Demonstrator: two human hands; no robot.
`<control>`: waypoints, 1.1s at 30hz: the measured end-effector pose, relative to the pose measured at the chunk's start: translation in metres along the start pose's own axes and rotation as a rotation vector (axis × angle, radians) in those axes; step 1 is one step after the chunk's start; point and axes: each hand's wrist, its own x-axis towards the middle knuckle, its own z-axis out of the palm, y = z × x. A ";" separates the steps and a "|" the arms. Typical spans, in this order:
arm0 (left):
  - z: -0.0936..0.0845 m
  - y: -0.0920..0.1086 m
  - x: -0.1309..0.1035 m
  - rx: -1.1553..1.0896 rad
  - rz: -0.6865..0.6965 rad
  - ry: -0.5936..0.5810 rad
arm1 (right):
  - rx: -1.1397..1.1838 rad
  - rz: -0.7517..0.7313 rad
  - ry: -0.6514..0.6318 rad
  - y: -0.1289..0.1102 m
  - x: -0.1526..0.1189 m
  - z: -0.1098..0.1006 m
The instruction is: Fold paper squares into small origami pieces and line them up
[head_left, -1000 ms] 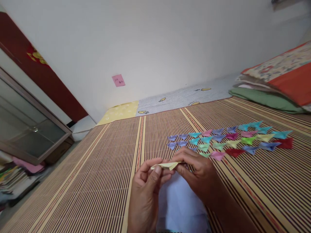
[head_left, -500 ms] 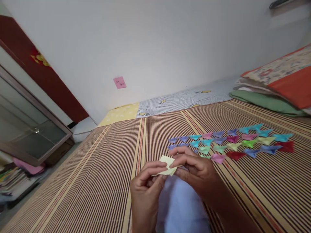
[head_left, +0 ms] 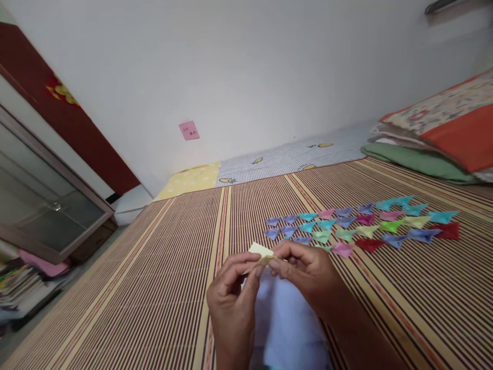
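Observation:
Between both hands is a small pale yellow sheet of paper, partly folded, with its near edge bent up. My left hand pinches its left side between thumb and fingers. On the right side, my right hand grips the paper with thumb and forefinger, close to the left thumb. The fingers hide much of the sheet's lower part. Just beyond the right hand, rows of small folded paper figures in blue, pink, green, yellow and red lie on the striped mat.
A stack of folded bedding sits at the far right. Patterned cloth runs along the white wall, which bears a pink note. At the left, beyond the mat's edge, are a glass-paned cabinet and a pile of books.
The near edge of the yellow paper has been turned up, and less of the sheet shows. My right fingers have curled in and drawn nearer to the left thumb.

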 end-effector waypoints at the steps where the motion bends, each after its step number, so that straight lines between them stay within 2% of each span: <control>1: 0.000 0.000 0.000 0.004 -0.008 -0.002 | -0.022 -0.006 0.002 0.000 0.000 0.001; 6: 0.001 -0.005 0.000 -0.017 -0.049 -0.059 | -0.119 -0.048 0.009 -0.003 -0.001 0.003; 10: 0.000 -0.008 0.000 -0.074 -0.076 -0.143 | -0.115 -0.101 0.006 -0.002 0.000 0.003; 15: -0.002 -0.005 0.001 -0.050 -0.072 -0.177 | -0.116 -0.170 0.034 0.003 0.002 0.001; 21: 0.001 -0.001 0.001 -0.033 -0.053 -0.251 | -0.061 -0.180 -0.008 0.001 0.002 0.002; 28: 0.003 0.000 0.001 -0.048 -0.040 -0.312 | -0.031 -0.179 0.056 -0.004 0.001 0.007; 33: 0.002 0.000 0.000 -0.087 -0.092 -0.272 | -0.098 -0.137 0.006 -0.002 0.001 -0.004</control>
